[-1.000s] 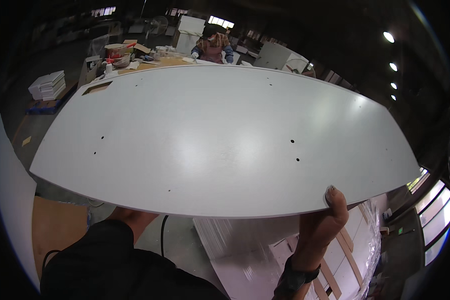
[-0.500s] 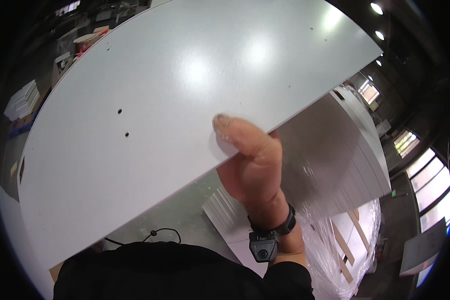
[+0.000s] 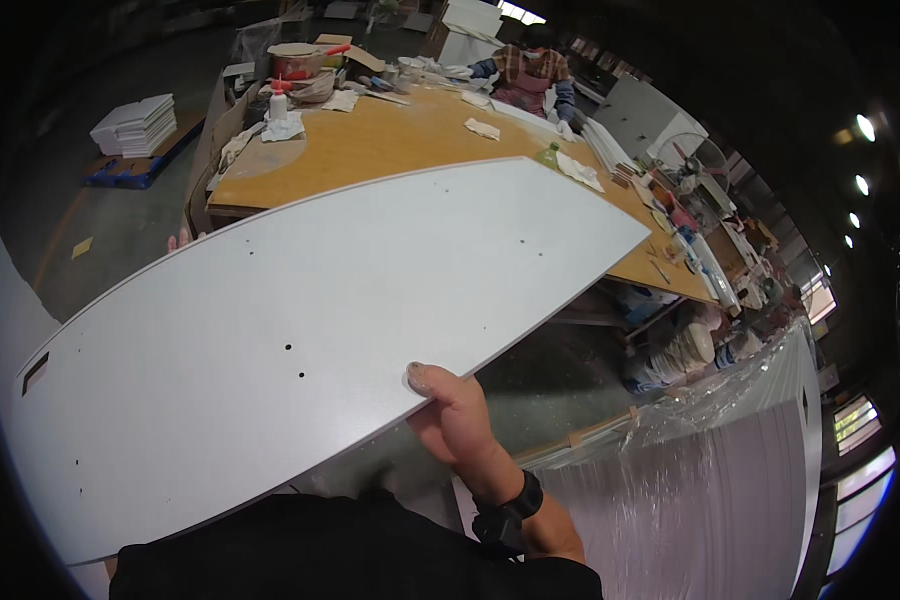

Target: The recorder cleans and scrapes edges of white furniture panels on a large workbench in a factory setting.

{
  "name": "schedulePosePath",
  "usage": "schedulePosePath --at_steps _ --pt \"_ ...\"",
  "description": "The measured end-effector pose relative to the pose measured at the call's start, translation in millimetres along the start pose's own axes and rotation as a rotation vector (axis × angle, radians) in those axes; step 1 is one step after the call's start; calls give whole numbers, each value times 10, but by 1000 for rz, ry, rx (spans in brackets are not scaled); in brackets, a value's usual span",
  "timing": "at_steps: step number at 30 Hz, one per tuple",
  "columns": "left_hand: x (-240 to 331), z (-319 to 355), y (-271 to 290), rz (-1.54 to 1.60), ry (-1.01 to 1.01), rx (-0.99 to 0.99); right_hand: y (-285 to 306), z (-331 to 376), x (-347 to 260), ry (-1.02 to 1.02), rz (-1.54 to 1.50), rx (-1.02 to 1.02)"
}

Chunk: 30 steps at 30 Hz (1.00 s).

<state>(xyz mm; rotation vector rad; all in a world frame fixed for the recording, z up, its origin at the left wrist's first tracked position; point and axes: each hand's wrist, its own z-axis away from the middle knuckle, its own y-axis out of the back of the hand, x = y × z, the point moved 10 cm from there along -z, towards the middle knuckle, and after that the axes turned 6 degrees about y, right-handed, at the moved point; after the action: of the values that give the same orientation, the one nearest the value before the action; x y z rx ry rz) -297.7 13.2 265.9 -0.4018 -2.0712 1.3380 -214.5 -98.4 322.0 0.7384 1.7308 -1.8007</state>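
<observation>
A large white panel (image 3: 370,290) with a curved far edge, small drilled holes and a slot near its left end slants across the view in front of me. My right hand (image 3: 455,405) grips its near edge, thumb flat on the upper face and fingers underneath. On the far left edge, only fingertips of my left hand (image 3: 180,240) show; the panel hides the rest of that hand. Beyond the far edge stands a wooden-topped workbench (image 3: 390,130), which the panel partly covers.
Another person (image 3: 532,75) works at the bench's far side. A white squeeze bottle (image 3: 279,102), a red pot (image 3: 298,62) and rags sit on the bench. White boards (image 3: 140,125) are stacked on a low pallet at left. A film-wrapped panel stack (image 3: 690,490) stands at right.
The panel has dropped lower in view and tilted, with my right hand still on its near edge. The workbench and the other person have come into view, as have fingertips at the far edge.
</observation>
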Motion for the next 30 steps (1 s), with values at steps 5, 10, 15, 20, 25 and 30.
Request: schedulePosePath --at_steps 5,10,15,20,25,30 --pt "-133 -428 495 -7 -75 53 690 -424 -328 49 -22 156" --pt "-260 -1062 770 -14 -113 67 1221 -850 -1144 267 -22 257" --pt "-608 -1618 1097 16 -76 75 1527 -1149 -1722 514 116 380" --pt "-864 -2110 1417 64 -42 54 1632 -1602 -2491 979 435 507" --pt "-683 -2472 1857 101 -101 42 1020 -1720 -2898 1499 1542 376" --pt "-11 -2660 2282 111 -306 62 1046 -2482 -3276 1542 1479 343"
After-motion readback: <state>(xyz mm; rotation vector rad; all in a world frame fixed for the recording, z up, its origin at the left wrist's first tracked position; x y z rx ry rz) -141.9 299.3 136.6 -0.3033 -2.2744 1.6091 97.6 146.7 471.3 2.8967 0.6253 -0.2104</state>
